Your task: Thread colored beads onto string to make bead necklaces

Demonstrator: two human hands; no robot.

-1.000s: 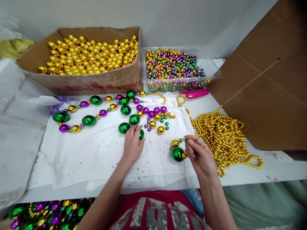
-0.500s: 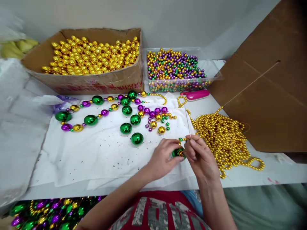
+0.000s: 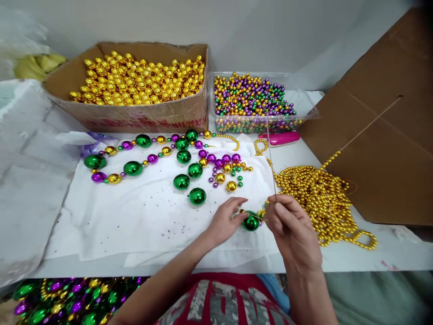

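Plain grey wall [image 3: 257, 36] behind, white cloth [image 3: 135, 234] spread over the table, dark specks all over it. Right hand [image 3: 294, 228] pinches a long needle [image 3: 272, 164] between thumb and fingertips, point end up; the other fingers curl in, can't tell what else they hold. Left hand [image 3: 225, 223] is palm down, thumb and index a narrow gap apart at the near side of a big green bead [image 3: 250, 223]. Can't tell whether the thumb presses on it. That bead sits between the two hands, on the cloth, with a small gold bead [image 3: 242, 211] by the left thumb and a thin thread [image 3: 260, 217] running across it toward the right fist.

Handling, my guess: bead is light, hollow, hard, glossy, so slippery and quick to roll; thin shell might dent under a hard squeeze. Best hold looks like thumb and index around its widest part, ends left free. Needle looks slim and stiff; pinch low on the shaft, clear of the tip. Thread looks limp, easy to snag.

Beyond the left fingertips: loose green beads [image 3: 197, 196], then a beaded strand [image 3: 133, 168] off to the left. Just past the right hand: gold bead strings [image 3: 307, 192], heaped, tangle risk.
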